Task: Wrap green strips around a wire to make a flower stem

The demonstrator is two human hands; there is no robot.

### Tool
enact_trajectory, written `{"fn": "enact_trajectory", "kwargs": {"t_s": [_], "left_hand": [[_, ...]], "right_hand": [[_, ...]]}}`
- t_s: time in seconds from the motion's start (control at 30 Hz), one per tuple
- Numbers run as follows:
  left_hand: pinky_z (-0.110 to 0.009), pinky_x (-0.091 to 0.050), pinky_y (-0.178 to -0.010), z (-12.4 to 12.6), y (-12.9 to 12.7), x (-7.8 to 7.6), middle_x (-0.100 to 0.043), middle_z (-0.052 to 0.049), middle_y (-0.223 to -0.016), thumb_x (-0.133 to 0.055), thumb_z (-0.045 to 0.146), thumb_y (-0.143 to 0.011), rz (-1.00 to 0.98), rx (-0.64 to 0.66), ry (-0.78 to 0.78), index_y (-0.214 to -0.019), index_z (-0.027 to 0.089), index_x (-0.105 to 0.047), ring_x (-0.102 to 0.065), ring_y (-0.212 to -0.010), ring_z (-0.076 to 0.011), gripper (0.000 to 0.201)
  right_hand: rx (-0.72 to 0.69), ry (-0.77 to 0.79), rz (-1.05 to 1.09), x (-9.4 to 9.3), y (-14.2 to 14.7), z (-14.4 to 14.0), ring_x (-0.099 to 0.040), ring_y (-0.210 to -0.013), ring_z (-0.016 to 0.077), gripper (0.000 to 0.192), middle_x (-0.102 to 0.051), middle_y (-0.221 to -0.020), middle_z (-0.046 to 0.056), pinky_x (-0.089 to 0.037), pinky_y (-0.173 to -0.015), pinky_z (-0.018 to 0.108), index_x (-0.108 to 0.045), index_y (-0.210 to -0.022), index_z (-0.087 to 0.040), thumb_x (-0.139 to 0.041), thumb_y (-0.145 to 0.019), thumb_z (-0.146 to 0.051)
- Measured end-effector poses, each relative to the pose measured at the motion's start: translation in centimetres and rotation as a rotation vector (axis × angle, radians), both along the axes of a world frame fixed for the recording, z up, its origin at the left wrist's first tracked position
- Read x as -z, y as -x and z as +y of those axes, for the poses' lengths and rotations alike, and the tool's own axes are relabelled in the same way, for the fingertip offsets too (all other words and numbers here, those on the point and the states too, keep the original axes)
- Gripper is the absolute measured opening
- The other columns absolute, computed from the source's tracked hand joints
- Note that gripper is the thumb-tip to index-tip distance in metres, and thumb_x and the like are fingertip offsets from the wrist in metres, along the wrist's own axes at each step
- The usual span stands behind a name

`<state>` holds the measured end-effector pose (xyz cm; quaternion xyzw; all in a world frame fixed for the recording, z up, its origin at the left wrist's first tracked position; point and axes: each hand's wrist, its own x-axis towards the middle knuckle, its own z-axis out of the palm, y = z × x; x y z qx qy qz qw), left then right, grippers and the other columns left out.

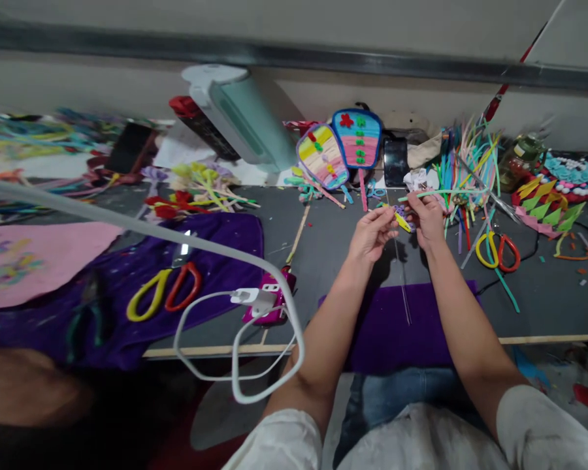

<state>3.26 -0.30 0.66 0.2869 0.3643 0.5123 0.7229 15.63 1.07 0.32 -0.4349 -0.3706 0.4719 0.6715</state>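
left hand [374, 234] and right hand [427, 219] at a small craft piece [404, 222]
both pinch it with fingertips; thin strands [404, 287] reach down over purple cloth [389, 339].

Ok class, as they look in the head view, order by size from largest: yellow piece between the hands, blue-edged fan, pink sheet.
1. Pink sheet, partly cut off
2. Blue-edged fan
3. Yellow piece

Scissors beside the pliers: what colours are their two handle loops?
The scissors have one yellow, one red; best seen in the head view.
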Motion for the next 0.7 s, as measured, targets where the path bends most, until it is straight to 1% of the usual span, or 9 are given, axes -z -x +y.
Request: {"fn": "enact_trajectory", "kwargs": {"t_s": [0.13,0.2,0.27,0.37,0.57,0.7], "left_hand": [[-0.017,-0.051,-0.048,0.2,-0.1,0.6,-0.064,0.001,-0.066,-0.081,0.023,-0.060,-0.017,0.033,-0.026,-0.082,0.012,-0.065,-0.060,-0.055,-0.0074,0.029],[-0.018,-0.051,-0.048,0.3,-0.1,0.9,-0.064,0.000,-0.066,-0.082,0.023,-0.059,-0.019,0.053,-0.031,-0.082,0.012,-0.065,-0.060,-0.055,-0.0075,0.031],[-0.018,-0.051,-0.048,0.4,-0.2,1.1,-0.063,0.000,-0.065,-0.082,0.025,-0.058,-0.020,0.062,-0.035,-0.083,0.011,-0.065,-0.060,-0.054,-0.0077,0.033],[-0.018,-0.052,-0.047,0.6,-0.2,1.2,-0.062,0.000,-0.064,-0.084,0.027,-0.056,-0.025,0.063,-0.038,-0.082,0.010,-0.065,-0.059,-0.054,-0.0077,0.036],[-0.019,-0.051,-0.046,0.5,-0.2,1.1,-0.062,-0.001,-0.065,-0.084,0.029,-0.052,0.020,0.067,-0.040,-0.080,0.010,-0.065,-0.058,-0.053,-0.0075,0.039],[-0.020,-0.050,-0.046,0.2,-0.4,0.7,-0.062,0.000,-0.064,-0.083,0.031,-0.053,0.105,0.003,-0.098,-0.080,0.011,-0.061,-0.059,-0.053,-0.0092,0.040]], "right_hand": [[-0.045,0.004,0.012,0.1,0.5,-0.1,-0.055,-0.060,0.0076,0.031,-0.066,-0.080,0.001,-0.040,-0.045,0.017,-0.059,-0.079,-0.017,-0.070,-0.065,-0.044],[-0.050,-0.006,0.013,0.4,0.7,0.0,-0.054,-0.059,0.0075,0.033,-0.067,-0.080,0.001,-0.040,-0.045,0.017,-0.059,-0.079,-0.017,-0.070,-0.065,-0.044],[-0.058,-0.008,0.004,0.7,0.8,0.1,-0.053,-0.056,0.0077,0.034,-0.066,-0.076,0.000,-0.040,-0.045,0.018,-0.057,-0.079,-0.017,-0.072,-0.063,-0.043],[-0.071,-0.007,-0.028,1.0,1.0,0.2,-0.051,-0.052,0.0080,0.033,-0.061,-0.065,-0.003,-0.039,-0.046,0.020,-0.057,-0.078,-0.017,-0.073,-0.062,-0.040],[-0.003,-0.070,-0.146,0.9,1.1,0.1,-0.050,-0.055,0.0088,0.024,-0.056,-0.062,-0.005,-0.041,-0.052,0.022,-0.056,-0.074,-0.017,-0.070,-0.065,-0.035],[0.041,-0.111,-0.242,1.3,0.9,0.2,-0.048,-0.054,0.0090,0.022,-0.053,-0.061,-0.005,-0.039,-0.051,0.022,-0.056,-0.074,-0.017,-0.067,-0.068,-0.035]]}}
